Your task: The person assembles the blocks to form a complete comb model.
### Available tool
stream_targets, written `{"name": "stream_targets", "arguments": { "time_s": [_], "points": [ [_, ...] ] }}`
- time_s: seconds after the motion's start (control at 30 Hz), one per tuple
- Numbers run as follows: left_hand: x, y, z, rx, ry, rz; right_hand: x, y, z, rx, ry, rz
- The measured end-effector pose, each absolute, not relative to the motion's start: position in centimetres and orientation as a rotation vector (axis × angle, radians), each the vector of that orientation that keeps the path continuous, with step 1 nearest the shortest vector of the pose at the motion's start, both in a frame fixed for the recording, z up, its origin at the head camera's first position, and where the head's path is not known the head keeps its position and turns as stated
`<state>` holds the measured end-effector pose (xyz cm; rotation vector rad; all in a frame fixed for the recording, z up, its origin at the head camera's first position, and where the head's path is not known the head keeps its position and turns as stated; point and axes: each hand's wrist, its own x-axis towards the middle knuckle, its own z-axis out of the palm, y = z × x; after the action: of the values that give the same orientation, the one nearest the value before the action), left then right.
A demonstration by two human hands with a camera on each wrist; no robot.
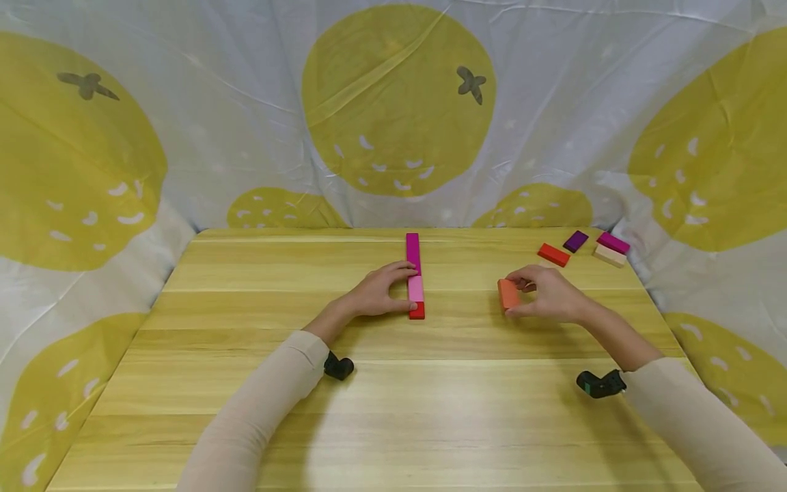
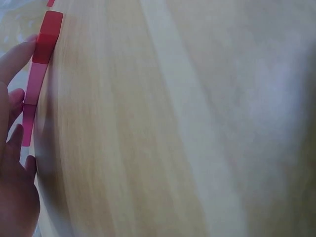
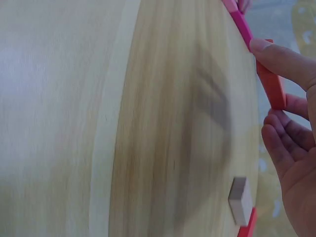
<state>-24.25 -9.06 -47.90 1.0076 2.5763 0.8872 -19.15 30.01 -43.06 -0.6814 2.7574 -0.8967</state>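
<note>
A straight row of blocks stands on the table in the head view: magenta (image 1: 413,247) at the far end, a pink block (image 1: 415,288) in the middle and a red block (image 1: 417,313) nearest. My left hand (image 1: 381,290) rests against the row's left side, thumb at the red block and fingertips by the pink and magenta part. To the right, my right hand (image 1: 550,294) pinches an orange block (image 1: 508,294) between thumb and fingers. The right wrist view shows that orange block (image 3: 271,84) held above the table, tilted.
Loose blocks lie at the back right: a red-orange block (image 1: 554,255), a purple block (image 1: 576,240), a magenta block (image 1: 613,242) and a cream block (image 1: 610,255). Another pale block (image 3: 240,200) is mostly behind my right hand. A patterned curtain (image 1: 393,102) hangs along the table's back edge.
</note>
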Motion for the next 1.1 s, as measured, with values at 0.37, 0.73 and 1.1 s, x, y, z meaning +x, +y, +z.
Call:
{"name": "stream_targets", "arguments": {
  "time_s": [0.37, 0.73, 1.1],
  "points": [
    [-24.1, -9.0, -47.9, 0.989, 2.579, 0.895, -18.1, 25.3, -43.7, -0.778, 2.746, -0.916],
    [-24.2, -9.1, -48.1, 0.988, 2.579, 0.901, -17.3, 21.2, -44.9, -0.859, 2.654, -0.956],
    [-24.2, -9.0, -47.8, 1.03, 2.572, 0.927, -16.3, 17.8, -45.7, -0.923, 2.624, -0.946]
  ]
}}
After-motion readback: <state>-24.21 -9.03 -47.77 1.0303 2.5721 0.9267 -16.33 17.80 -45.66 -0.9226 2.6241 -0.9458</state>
